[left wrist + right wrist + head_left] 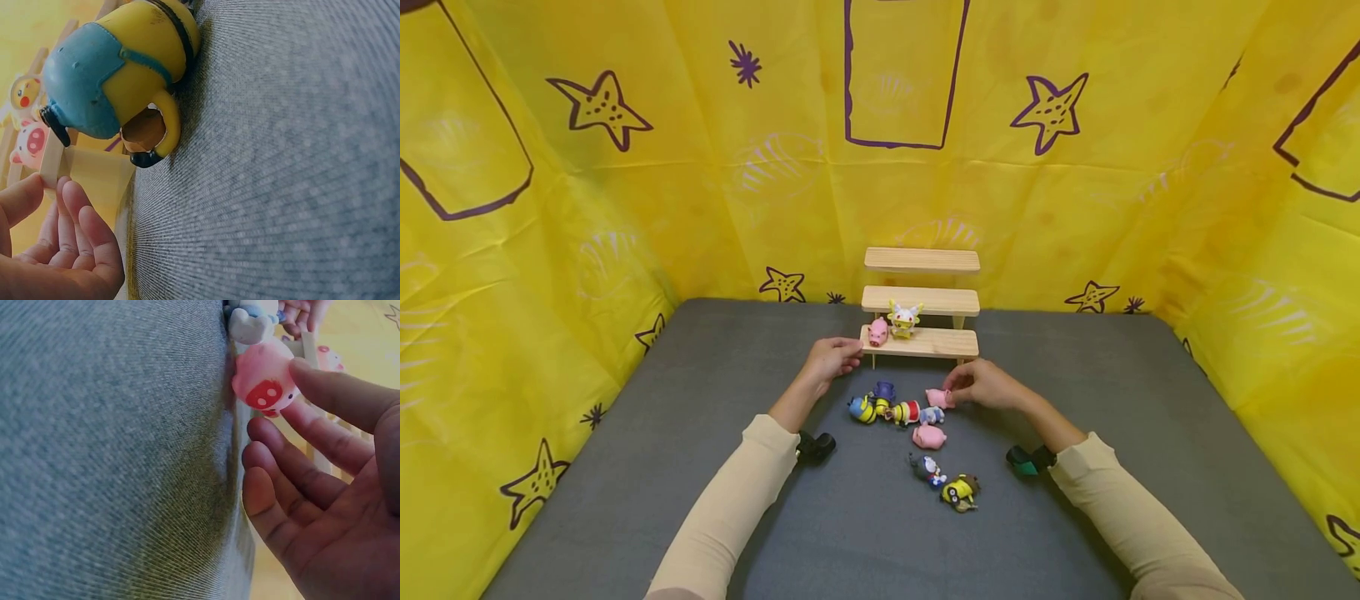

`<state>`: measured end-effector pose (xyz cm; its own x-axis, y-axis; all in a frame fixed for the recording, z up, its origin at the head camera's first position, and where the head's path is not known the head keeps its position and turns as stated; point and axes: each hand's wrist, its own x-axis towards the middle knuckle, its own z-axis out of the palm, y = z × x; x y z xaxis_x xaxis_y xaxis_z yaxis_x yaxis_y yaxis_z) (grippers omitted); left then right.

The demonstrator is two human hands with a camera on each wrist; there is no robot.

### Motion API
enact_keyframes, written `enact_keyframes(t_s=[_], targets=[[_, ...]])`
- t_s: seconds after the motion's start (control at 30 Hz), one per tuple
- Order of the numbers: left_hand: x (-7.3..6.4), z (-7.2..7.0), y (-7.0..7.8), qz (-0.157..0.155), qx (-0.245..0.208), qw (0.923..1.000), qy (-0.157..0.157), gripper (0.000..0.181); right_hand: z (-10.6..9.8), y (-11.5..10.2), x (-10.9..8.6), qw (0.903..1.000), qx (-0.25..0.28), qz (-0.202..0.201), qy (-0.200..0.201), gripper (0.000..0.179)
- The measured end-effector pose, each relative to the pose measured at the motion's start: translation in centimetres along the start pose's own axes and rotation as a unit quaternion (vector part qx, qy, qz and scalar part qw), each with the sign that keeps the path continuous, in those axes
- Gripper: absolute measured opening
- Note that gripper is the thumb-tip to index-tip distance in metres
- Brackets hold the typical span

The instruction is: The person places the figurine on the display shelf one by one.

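Observation:
My left hand (833,358) is at the left end of the lowest step of a three-tier wooden shelf (940,340), thumb and forefinger pinching the step's end (53,161). On that step sit a pink pig figure (877,332) and a white-and-yellow figure (905,319). With thumb and forefinger, my right hand (988,385) pinches another pink pig (265,378) low over the grey cloth. A blue-and-white figure (932,416) lies close to that pig. Just in front lies a third pink pig (929,437).
Yellow Minion-like figures in blue (863,409) and red (907,412) lie in front of the shelf with a dark blue figure (884,391). Nearer are a grey-and-blue figure (931,472) and a goggled yellow one (959,492). Yellow patterned cloth (775,208) walls the table.

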<state>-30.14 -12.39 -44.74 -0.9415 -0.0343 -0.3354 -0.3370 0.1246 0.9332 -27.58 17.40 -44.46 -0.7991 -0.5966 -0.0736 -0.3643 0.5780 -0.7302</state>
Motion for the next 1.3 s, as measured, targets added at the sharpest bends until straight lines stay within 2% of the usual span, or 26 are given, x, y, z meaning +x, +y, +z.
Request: enact_keyframes(t_s=[0.2, 0.33, 0.47, 0.7, 0.83, 0.93, 1.3], targets=[[0.0, 0.0, -0.1, 0.002, 0.004, 1.0000, 0.002, 0.031, 0.3, 0.1, -0.1, 0.9996, 0.027, 0.001, -0.002, 0.018], [-0.1, 0.0, 0.0, 0.003, 0.004, 1.0000, 0.002, 0.030, 0.2, -0.1, -0.1, 0.9995, 0.029, -0.006, -0.004, 0.032], [-0.1, 0.0, 0.0, 0.002, 0.004, 1.0000, 0.001, 0.031, 0.0, -0.2, -0.2, 0.9995, 0.021, 0.002, -0.022, 0.042], [-0.1, 0.0, 0.0, 0.005, 0.004, 1.0000, 0.001, 0.031, -0.2, -0.4, -0.3, 0.9974, -0.002, 0.014, -0.071, 0.041], [-0.1, 0.0, 0.0, 0.002, 0.003, 1.0000, 0.001, 0.031, -0.1, -0.3, -0.4, 0.9962, -0.013, 0.010, -0.086, 0.036], [-0.1, 0.0, 0.0, 0.001, 0.003, 1.0000, 0.001, 0.031, -0.1, -0.4, -0.5, 0.9972, -0.018, 0.007, -0.072, 0.036], [0.0, 0.0, -0.1, 0.002, 0.004, 1.0000, 0.001, 0.031, -0.6, -1.0, -0.8, 0.9983, -0.032, 0.014, 0.047, 0.034]])
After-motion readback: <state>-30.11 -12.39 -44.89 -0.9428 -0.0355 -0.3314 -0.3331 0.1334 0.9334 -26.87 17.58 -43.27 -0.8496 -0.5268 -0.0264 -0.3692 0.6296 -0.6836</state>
